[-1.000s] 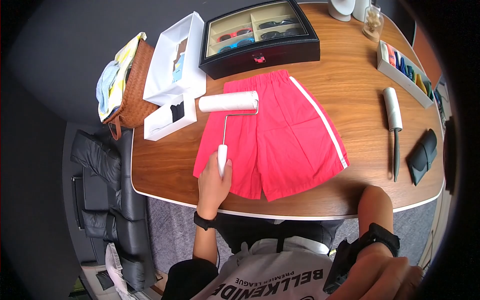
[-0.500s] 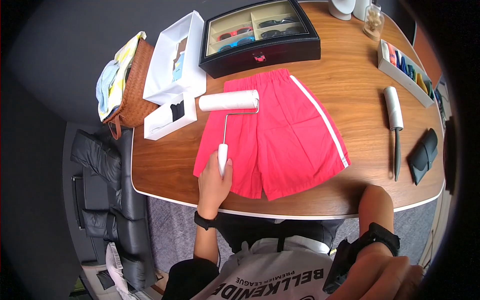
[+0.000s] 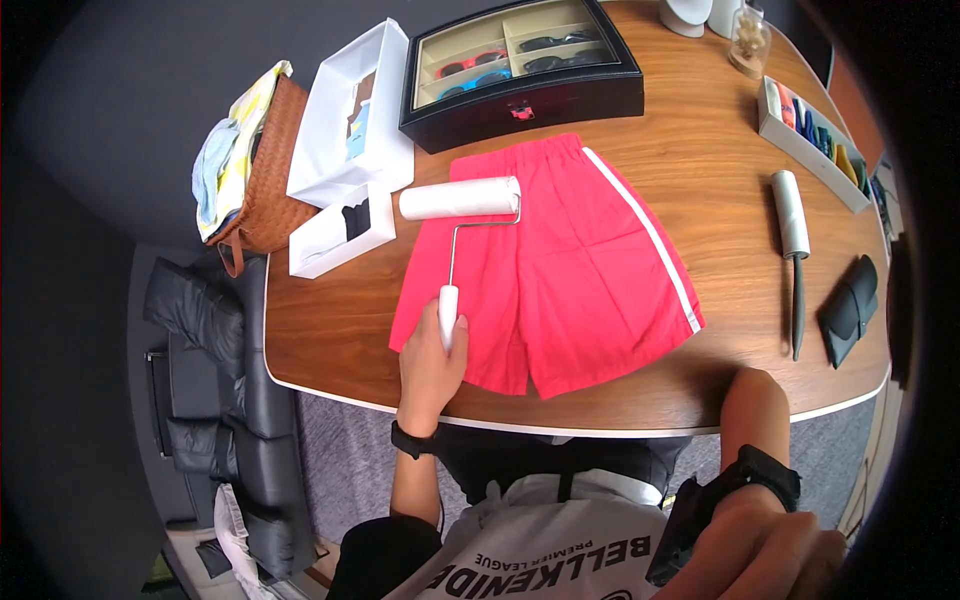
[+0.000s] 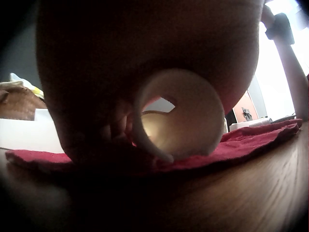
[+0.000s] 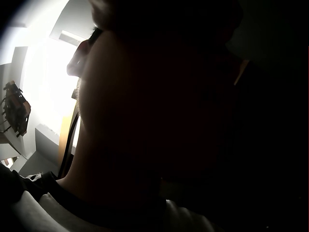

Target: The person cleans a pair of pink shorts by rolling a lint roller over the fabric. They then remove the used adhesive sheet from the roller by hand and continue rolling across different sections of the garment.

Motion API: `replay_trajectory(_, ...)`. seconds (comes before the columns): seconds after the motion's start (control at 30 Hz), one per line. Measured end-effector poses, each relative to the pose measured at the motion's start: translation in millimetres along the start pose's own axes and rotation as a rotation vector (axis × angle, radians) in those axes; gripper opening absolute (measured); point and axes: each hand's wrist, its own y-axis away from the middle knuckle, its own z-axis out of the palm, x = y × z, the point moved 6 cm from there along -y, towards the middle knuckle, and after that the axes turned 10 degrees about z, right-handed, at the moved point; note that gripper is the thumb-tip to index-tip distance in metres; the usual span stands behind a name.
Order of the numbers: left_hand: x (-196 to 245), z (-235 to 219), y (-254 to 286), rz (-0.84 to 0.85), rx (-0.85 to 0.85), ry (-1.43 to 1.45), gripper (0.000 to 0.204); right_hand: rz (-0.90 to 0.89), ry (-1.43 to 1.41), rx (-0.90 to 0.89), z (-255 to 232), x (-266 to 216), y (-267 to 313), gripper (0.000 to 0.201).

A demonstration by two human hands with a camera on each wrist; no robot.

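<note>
In the head view my left hand grips the white handle of a lint roller, fingers and thumb wrapped round it. Its white sheet-covered head lies across the upper left of the pink shorts, which are spread flat with a white side stripe. The handle's hollow end faces the left wrist camera, close above the pink fabric. My right hand is raised at the lower right, its fingers loosely bent and nothing visible in them; that elbow rests at the table's front edge. The right wrist view is mostly dark.
A second lint roller with a dark handle lies right, beside a black glasses case. A box of rolled colourful cloths stands behind. Across the back left are a sunglasses case, white boxes and a wicker basket.
The head view shifts very slightly. Both hands, the lint roller and the shorts stay as they were.
</note>
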Motion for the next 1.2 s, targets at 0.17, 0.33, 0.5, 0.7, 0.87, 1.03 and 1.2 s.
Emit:
replay_trajectory(0.17,-1,0,0,-0.004,-0.004,0.001,0.033,0.015,-0.021,-0.005,0,0,1,0.011)
replay_trajectory(0.33,-1,0,0,0.021,0.014,-0.008,0.032,0.006,-0.210,0.029,4,-6,4,0.011)
replay_trajectory(0.5,0,0,0,0.014,-0.001,-0.011,0.033,-0.028,-0.662,0.120,8,-17,-10,0.016)
replay_trajectory(0.7,0,0,0,0.030,0.023,-0.011,0.032,-0.074,-1.198,0.231,16,-23,-16,0.026)
replay_trajectory(0.87,1,0,0,0.000,0.003,-0.009,0.032,-0.117,-1.629,0.326,26,-24,-35,0.035)
replay_trajectory(1.03,1,-2,1,0.004,-0.004,-0.020,0.029,-0.192,-2.007,0.426,58,5,34,0.045)
replay_trajectory(1.2,-5,-3,3,-0.013,-0.006,0.045,0.029,-0.324,-2.280,0.523,4,13,-140,0.055)
